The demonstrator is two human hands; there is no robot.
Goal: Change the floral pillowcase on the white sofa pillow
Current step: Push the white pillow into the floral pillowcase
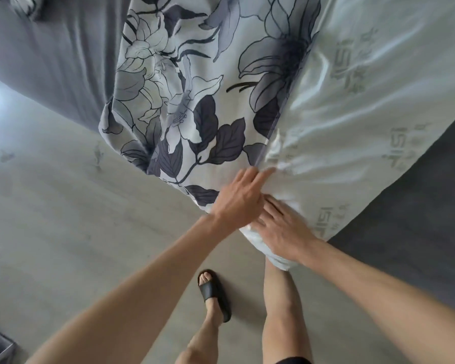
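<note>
Grey floor (pixel 63 232) beneath half-uncovered white pillow (pixel 365 114)

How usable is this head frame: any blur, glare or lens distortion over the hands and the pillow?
Head view: wide-angle bending stretches the forearms toward the bottom corners; both the left hand and right hand are slightly soft with motion blur; the white pillow shows satin sheen, not blown out; the floral pillowcase print stays crisp; bright glare sits at the left edge.
</note>
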